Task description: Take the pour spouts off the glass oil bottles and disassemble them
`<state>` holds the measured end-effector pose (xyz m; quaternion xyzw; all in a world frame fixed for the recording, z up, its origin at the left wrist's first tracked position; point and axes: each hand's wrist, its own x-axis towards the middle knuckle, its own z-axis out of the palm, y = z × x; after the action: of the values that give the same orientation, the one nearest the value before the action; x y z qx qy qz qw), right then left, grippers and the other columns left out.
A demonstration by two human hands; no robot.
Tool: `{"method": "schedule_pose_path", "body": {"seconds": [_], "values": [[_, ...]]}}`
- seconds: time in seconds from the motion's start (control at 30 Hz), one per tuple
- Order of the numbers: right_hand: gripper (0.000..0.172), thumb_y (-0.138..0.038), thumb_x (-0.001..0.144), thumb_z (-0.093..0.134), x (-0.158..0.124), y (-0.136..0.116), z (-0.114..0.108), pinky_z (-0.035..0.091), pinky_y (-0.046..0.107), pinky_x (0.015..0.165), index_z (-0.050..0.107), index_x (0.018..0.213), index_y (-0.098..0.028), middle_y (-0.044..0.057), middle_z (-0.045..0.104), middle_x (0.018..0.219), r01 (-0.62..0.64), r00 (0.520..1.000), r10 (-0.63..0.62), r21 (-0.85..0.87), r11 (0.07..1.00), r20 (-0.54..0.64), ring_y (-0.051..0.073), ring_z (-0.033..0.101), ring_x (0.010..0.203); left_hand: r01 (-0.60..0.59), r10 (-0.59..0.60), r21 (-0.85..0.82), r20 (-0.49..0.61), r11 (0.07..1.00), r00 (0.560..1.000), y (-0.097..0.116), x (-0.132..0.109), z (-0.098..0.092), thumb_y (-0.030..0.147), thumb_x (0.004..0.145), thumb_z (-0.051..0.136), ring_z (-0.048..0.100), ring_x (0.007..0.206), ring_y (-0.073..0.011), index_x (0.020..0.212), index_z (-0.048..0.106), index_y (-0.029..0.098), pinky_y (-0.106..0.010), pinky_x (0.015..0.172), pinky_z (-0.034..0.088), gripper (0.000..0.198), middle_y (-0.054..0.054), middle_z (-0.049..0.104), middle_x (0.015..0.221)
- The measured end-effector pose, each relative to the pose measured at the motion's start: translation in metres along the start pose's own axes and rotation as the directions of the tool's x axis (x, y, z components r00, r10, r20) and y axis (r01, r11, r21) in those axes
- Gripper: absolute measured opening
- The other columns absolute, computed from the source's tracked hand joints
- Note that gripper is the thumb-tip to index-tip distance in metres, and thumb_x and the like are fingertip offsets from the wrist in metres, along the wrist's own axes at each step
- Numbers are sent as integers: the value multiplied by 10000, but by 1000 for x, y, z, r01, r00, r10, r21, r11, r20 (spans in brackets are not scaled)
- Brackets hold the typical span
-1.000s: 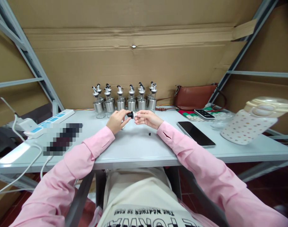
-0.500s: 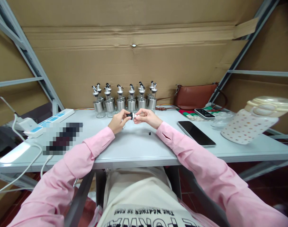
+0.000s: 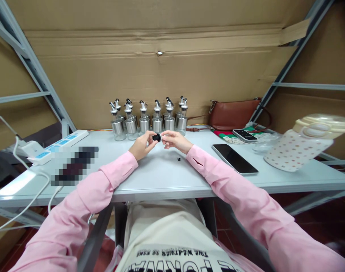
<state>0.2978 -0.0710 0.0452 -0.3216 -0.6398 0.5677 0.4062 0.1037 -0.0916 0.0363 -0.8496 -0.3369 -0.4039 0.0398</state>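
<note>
My left hand [image 3: 141, 144] and my right hand [image 3: 174, 140] meet over the middle of the grey table [image 3: 161, 177]. Between their fingertips sits a small black round cap [image 3: 156, 137]; both hands pinch it. A tiny black part [image 3: 179, 159] lies on the table just in front of my right wrist. Behind the hands stands a row of several small glass bottles with steel collars and pourer tops [image 3: 149, 119].
A black phone [image 3: 234, 159] lies right of my right arm. A spotted cream bottle [image 3: 305, 145] is at the far right, a brown bag [image 3: 233, 114] and a remote [image 3: 244, 135] behind it. A power strip [image 3: 59, 145] and white cables lie left.
The white end of the part that showed between my fingers is no longer visible; only the black cap shows. Both hands stay almost in place.
</note>
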Motion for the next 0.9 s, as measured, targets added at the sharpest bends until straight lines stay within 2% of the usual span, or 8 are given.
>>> {"method": "schedule_pose_path", "body": {"seconds": [0.07, 0.13, 0.3, 0.43, 0.57, 0.67, 0.73, 0.9], "values": [[295, -295, 613, 706, 1, 0, 1, 466, 206, 494, 599, 868, -191, -56, 528, 631, 106, 984, -123, -132, 986, -130, 41, 466, 458, -32, 31, 67, 5, 997, 999, 2, 1, -1, 308, 850, 456, 504, 614, -112, 999, 493, 155, -238, 643, 407, 216, 20, 519, 663], [242, -263, 635, 680, 1, 0, 2, 448, 186, 466, 603, 854, -190, -60, 498, 610, 182, 958, -222, -214, 960, -181, 43, 451, 474, -69, 65, 143, 30, 987, 997, 4, 2, -3, 310, 854, 452, 500, 595, -111, 973, 517, 151, -263, 687, 397, 209, 23, 518, 641], [172, -248, 662, 652, -1, 1, 8, 519, 211, 527, 594, 804, -171, -19, 596, 633, 127, 991, -132, -141, 982, -31, 88, 569, 592, -127, 113, 267, 69, 955, 991, 8, 4, -4, 374, 865, 433, 479, 539, -104, 919, 557, 154, -294, 716, 363, 259, 26, 521, 609], [212, -203, 614, 688, -2, 1, 12, 558, 243, 593, 610, 807, -163, -1, 644, 726, 124, 992, -125, -91, 988, -9, 102, 605, 650, -141, 127, 258, 70, 956, 989, 12, 3, -4, 359, 864, 424, 508, 584, -113, 911, 545, 160, -291, 718, 356, 237, 5, 555, 673], [254, -160, 584, 686, -3, -2, 12, 573, 271, 631, 622, 830, -162, 11, 649, 837, 138, 987, -142, -56, 989, -74, 110, 621, 676, 9, -15, 205, 26, 979, 1000, 16, 3, -5, 317, 810, 473, 523, 620, -120, 1033, 492, 149, -289, 709, 363, 279, -20, 585, 813], [249, -131, 573, 666, -4, -3, 11, 569, 282, 672, 624, 816, -162, -4, 644, 784, 140, 987, -145, -76, 987, -74, 110, 624, 669, 139, -157, 200, 78, 970, 985, 18, 4, -6, 337, 807, 458, 508, 584, -115, 937, 513, 156, -297, 693, 353, 229, -9, 583, 805], [258, -111, 553, 664, -5, -3, 11, 561, 285, 680, 609, 799, -167, -20, 635, 733, 147, 985, -153, -87, 985, -73, 110, 623, 650, 172, -201, 209, 127, 963, 971, 19, 4, -6, 354, 815, 437, 497, 565, -113, 843, 523, 163, -299, 685, 341, 211, 3, 581, 759], [286, -119, 521, 681, -4, -1, 14, 527, 251, 629, 562, 776, -170, -17, 637, 728, 155, 984, -163, -113, 981, -68, 106, 621, 617, 188, -218, 176, 172, 966, 961, 18, 5, -7, 322, 786, 434, 489, 551, -127, 724, 518, 169, -275, 624, 326, 185, 12, 566, 632]]}}
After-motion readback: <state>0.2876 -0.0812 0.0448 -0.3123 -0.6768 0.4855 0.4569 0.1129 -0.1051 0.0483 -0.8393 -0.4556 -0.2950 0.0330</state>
